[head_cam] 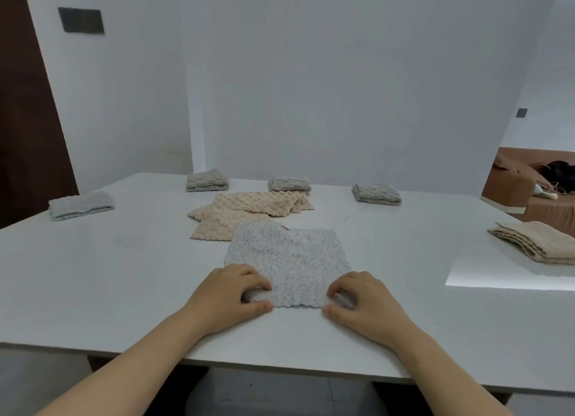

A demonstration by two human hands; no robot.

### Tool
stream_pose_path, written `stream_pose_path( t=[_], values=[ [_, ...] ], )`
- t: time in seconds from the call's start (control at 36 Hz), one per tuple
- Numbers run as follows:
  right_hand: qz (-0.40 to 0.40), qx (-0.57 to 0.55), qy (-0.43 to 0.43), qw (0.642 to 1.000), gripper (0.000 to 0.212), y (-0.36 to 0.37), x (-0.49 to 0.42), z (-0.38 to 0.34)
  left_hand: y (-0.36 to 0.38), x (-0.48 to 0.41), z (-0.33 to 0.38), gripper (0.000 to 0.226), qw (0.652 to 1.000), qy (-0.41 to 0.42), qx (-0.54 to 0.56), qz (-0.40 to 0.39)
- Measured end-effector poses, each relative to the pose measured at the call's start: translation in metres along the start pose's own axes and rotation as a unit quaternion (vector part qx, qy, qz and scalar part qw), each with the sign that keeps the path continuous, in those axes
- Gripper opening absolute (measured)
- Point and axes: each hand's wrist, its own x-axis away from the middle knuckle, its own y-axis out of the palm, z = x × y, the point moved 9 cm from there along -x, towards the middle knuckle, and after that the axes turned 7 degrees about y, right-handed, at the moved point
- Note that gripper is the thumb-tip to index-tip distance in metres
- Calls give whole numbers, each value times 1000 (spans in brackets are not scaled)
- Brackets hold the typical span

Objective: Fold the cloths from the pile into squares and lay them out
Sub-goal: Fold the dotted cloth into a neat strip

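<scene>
At the near edge of the white tabletop, a speckled grey cloth lay flat. The left hand, fingers curled, pinched its near left corner. The right hand pinched the near right corner likewise. The cloth's far edge overlapped the beige cloth pile. Folded grey cloths sat spaced along the far side, with one at left. A folded beige stack lay at right.

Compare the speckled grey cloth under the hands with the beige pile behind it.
The speckled grey cloth lies single and flat; the beige pile is several overlapping cloths. The left hand and right hand pinch the grey cloth's near corners; the beige pile is untouched. Both are unfolded, bumpy-textured.
</scene>
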Motion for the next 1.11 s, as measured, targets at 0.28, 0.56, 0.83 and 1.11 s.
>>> stream_pose_path(
  t=[0.28, 0.56, 0.83, 1.11],
  values=[
    [48, 18, -42, 998, 19, -5, 5, -3, -9, 4, 5, 52, 999, 1, -47, 27],
    [54, -13, 10, 998, 10, -9, 3, 6, -8, -24, 24, 49, 975, -79, -184, -98],
    [23, -27, 22, 999, 17, -5, 1, 6, -10, -23, 16, 14, 978, -69, -193, -39],
    [54, 41, 24, 997, 29, -8, 0, 4, -18, -9, -14, 21, 998, -53, -10, -26]
  ],
)
